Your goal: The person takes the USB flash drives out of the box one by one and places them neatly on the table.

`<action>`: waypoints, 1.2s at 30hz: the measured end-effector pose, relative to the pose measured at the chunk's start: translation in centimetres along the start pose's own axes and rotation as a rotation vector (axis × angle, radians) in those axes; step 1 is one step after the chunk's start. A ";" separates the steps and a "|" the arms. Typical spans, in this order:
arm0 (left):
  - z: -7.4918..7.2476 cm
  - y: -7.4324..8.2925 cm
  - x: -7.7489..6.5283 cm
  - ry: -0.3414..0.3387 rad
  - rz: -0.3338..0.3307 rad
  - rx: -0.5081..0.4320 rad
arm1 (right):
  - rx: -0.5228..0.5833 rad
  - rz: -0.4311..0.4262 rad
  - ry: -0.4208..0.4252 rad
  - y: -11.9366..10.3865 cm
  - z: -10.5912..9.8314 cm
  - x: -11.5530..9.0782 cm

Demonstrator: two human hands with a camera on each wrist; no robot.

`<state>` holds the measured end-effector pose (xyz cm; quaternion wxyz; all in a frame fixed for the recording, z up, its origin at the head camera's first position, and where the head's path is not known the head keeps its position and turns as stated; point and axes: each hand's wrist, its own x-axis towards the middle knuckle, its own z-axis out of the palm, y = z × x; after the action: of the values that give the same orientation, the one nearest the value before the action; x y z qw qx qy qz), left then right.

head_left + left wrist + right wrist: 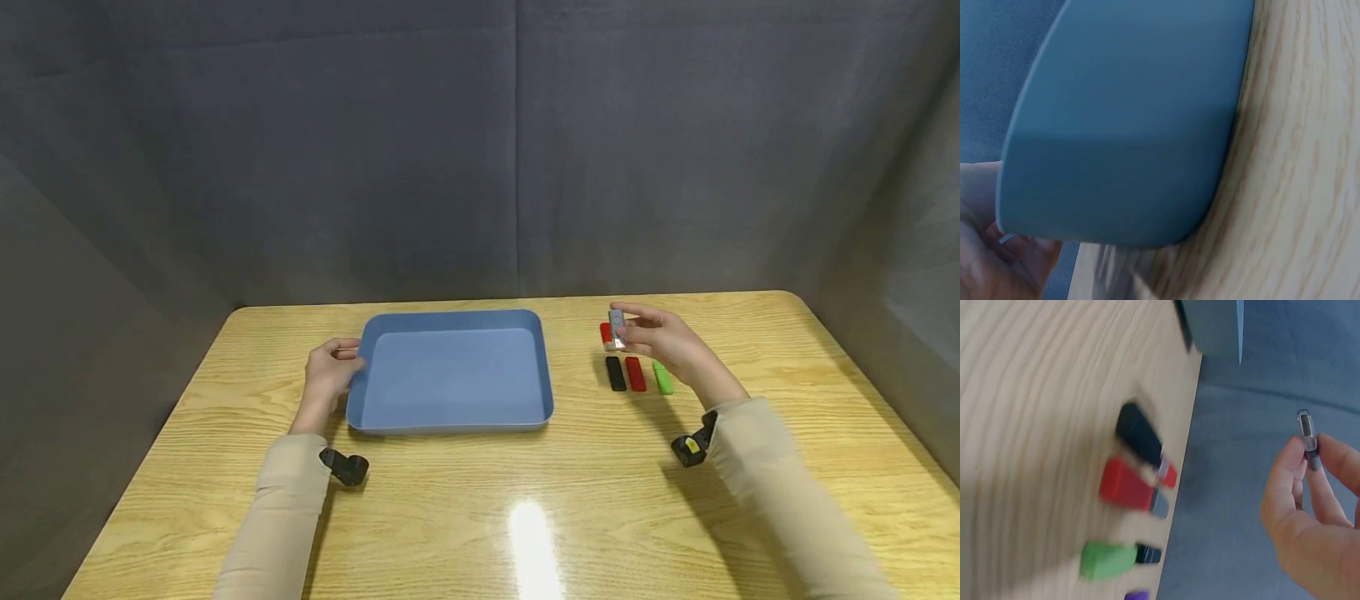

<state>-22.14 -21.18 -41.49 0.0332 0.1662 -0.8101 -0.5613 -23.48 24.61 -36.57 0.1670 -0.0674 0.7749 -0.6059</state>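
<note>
My left hand (327, 372) grips the left rim of a shallow blue tray (457, 375), thumb over the edge and fingers outside. The tray sits on the table with nothing in it. In the right wrist view, my right hand (1316, 519) pinches a small grey USB stick (1307, 437) by its sides, its plug end pointing up. Below that hand in the head view lie a black USB stick (616, 373), a red one (636, 374) and a green one (663, 378). Another red stick (606, 332) shows partly behind the held one.
A light wooden table (435, 517) carries everything, with dark grey cloth (375, 167) hanging behind and at both sides. In the right wrist view, a purple piece (1137, 595) peeks in at the bottom edge.
</note>
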 end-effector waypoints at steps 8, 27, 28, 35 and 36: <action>0.3 0.3 -0.4 0.002 0.005 -0.016 | -0.012 0.010 0.039 2.6 -3.4 -1.9; 0.3 0.2 -0.2 0.005 -0.005 -0.007 | -0.093 0.112 0.122 5.4 -7.5 -3.5; 0.3 0.1 -0.2 0.006 -0.006 -0.006 | -0.083 0.117 0.122 5.4 -7.6 -3.6; 0.3 -0.1 0.0 0.009 0.002 -0.005 | -0.058 0.160 0.110 6.0 -8.0 -3.9; 0.3 -0.1 0.0 0.010 0.002 -0.004 | -0.066 0.163 0.108 6.1 -7.9 -3.9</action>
<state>-22.23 -20.93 -41.74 0.0384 0.1680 -0.8089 -0.5621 -21.94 34.65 -40.06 0.1714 0.0229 0.8053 -0.5671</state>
